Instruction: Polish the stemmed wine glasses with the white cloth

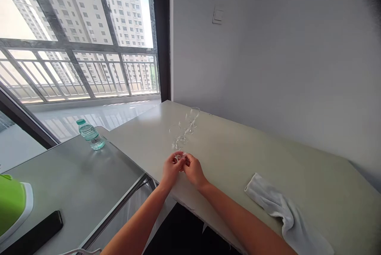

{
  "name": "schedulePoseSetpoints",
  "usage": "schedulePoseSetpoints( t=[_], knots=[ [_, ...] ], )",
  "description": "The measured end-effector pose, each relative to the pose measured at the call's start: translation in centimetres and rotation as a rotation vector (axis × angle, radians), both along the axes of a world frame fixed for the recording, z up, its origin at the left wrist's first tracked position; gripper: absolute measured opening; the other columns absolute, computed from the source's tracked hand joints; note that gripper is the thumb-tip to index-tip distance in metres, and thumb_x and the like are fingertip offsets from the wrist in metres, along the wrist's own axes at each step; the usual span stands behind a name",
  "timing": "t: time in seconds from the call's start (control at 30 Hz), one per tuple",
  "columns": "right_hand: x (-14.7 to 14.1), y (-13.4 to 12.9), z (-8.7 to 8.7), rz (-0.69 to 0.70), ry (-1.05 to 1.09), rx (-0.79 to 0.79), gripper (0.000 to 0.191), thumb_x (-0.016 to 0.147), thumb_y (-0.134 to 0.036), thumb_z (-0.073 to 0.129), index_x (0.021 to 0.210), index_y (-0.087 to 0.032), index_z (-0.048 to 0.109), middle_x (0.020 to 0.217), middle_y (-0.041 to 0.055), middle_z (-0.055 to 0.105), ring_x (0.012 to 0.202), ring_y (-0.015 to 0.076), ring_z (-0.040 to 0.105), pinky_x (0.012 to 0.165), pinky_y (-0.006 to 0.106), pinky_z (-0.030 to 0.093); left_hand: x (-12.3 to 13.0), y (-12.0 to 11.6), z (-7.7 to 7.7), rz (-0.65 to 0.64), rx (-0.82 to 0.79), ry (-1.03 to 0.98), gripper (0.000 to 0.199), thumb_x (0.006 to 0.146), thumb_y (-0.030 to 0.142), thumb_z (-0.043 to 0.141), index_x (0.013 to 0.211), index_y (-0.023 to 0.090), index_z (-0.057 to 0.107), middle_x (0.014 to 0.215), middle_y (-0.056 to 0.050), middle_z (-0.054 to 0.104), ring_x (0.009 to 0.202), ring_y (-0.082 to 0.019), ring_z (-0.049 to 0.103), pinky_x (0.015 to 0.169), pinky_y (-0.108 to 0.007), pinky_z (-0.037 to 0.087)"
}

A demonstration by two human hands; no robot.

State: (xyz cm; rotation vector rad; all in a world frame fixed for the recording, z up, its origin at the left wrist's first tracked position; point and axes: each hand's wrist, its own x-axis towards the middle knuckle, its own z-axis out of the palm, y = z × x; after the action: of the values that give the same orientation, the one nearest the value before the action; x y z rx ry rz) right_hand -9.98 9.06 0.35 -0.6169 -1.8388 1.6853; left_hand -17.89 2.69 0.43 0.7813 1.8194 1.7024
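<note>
My left hand (172, 166) and my right hand (192, 169) meet near the front edge of the pale table. Their fingers are closed around a clear wine glass (180, 156), mostly hidden by the fingers. Just beyond them a stemmed wine glass (175, 131) stands upright on the tabletop. Farther back, close to the wall, are more clear wine glasses (194, 114), overlapping so that their outlines are hard to separate.
A grey cloth (276, 203) lies crumpled on the pale table (226, 147) at the right. On the lower grey table (80, 179) to the left stand a water bottle (91, 135) and a green-and-white container (13, 205), with a black phone-like object (38, 233) beside them.
</note>
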Motion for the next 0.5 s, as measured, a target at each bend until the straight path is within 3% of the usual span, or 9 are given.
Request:
schedulePoseSetpoints(
  t=[0.17, 0.27, 0.4, 0.5],
  knots=[
    [1.3, -0.1, 0.8, -0.005, -0.032, 0.029, 0.031, 0.069, -0.02, 0.053, 0.099, -0.018, 0.058, 0.092, 0.005, 0.064, 0.075, 0.015, 0.06, 0.065, 0.027, 0.05, -1.7, -0.7, -0.5, 0.055, -0.021, 0.08, 0.037, 0.068, 0.04, 0.059, 0.095, 0.015, 0.06, 0.067, 0.0, 0.057, 0.06, -0.011, 0.049, 0.056, -0.022, 0.037],
    [3.1, -0.1, 2.3, -0.042, -0.029, -0.007, 0.023, 0.072, -0.023, 0.053, 0.093, -0.017, 0.059, 0.087, 0.0049, 0.064, 0.072, 0.0141, 0.058, 0.062, 0.027, 0.049, -2.4, -1.0, -0.6, 0.096, -0.055, 0.113, 0.038, 0.068, 0.041, 0.059, 0.096, 0.015, 0.06, 0.074, -0.002, 0.06, 0.065, -0.013, 0.052, 0.059, -0.023, 0.038],
    [6.2, -1.4, 7.0, 0.01, 0.012, 0.007, 0.014, 0.077, -0.023, 0.051, 0.086, -0.018, 0.06, 0.078, 0.0033, 0.064, 0.068, 0.0133, 0.056, 0.061, 0.027, 0.048, -3.0, -1.1, -0.8, 0.114, -0.056, 0.142, 0.043, 0.067, 0.045, 0.059, 0.098, 0.015, 0.06, 0.071, -0.001, 0.059, 0.063, -0.013, 0.051, 0.057, -0.023, 0.037],
    [9.1, -3.8, 12.2, 0.166, 0.128, 0.206, 0.019, 0.082, -0.023, 0.046, 0.092, -0.022, 0.062, 0.087, 0.0034, 0.064, 0.079, 0.0145, 0.059, 0.073, 0.031, 0.048, -3.3, -0.9, -1.1, 0.119, -0.062, 0.16, 0.046, 0.068, 0.048, 0.058, 0.099, 0.014, 0.059, 0.065, 0.001, 0.056, 0.056, -0.012, 0.048, 0.052, -0.022, 0.035]
  ],
)
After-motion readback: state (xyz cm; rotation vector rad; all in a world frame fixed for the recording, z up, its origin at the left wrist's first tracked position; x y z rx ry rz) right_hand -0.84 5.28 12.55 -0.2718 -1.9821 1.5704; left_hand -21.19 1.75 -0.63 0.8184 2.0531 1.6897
